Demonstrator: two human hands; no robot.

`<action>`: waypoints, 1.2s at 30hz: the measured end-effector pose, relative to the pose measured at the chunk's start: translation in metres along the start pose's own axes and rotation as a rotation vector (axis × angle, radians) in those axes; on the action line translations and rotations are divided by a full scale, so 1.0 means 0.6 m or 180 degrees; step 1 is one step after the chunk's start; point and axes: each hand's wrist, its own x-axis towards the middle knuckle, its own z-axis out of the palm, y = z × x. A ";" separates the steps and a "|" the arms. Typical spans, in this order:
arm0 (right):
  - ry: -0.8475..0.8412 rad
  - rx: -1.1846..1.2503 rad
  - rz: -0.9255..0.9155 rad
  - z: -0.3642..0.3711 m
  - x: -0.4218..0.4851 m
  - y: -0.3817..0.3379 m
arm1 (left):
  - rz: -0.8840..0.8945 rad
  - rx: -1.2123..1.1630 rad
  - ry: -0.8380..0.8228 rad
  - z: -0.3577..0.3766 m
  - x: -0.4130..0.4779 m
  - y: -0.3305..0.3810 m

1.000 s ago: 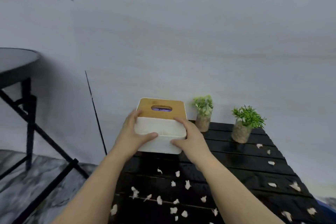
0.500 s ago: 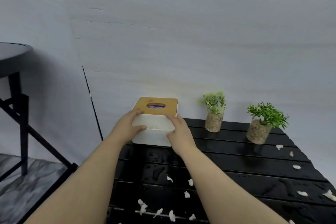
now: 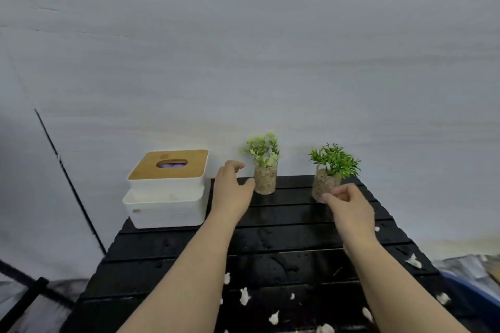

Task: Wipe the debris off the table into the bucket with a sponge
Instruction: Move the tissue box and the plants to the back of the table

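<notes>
- Head view, centre of frame: left hand (image 3: 230, 194) spread wide, its grip released and holding nothing, between the tissue box (image 3: 167, 189) and the paler plant (image 3: 263, 165).
- Right hand (image 3: 349, 208) loosely curled, grip empty, fingertips just at the darker plant's (image 3: 330, 173) pot; touching or not, I cannot tell.
- White debris (image 3: 244, 296) dots the lower part of the wet black slatted worktop (image 3: 284, 249).
- Something blue sits at the lower right edge; no sponge shows.
- Pale wall behind.

One head-worn wide-angle view looks forward and down from close above a black tabletop (image 3: 297, 224), facing a pale wall (image 3: 243, 48).
</notes>
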 end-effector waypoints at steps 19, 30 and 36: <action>-0.0396 -0.0187 0.0056 0.038 0.150 0.060 | -0.0754 -0.0743 0.0094 0.150 0.090 -0.018; -0.1311 0.0410 -0.0079 0.129 0.067 0.007 | -0.0679 -0.0679 0.0425 0.032 0.052 -0.062; -0.1432 -0.0112 -0.0245 0.175 0.048 -0.003 | -0.0875 -0.0469 0.0345 0.027 0.051 -0.085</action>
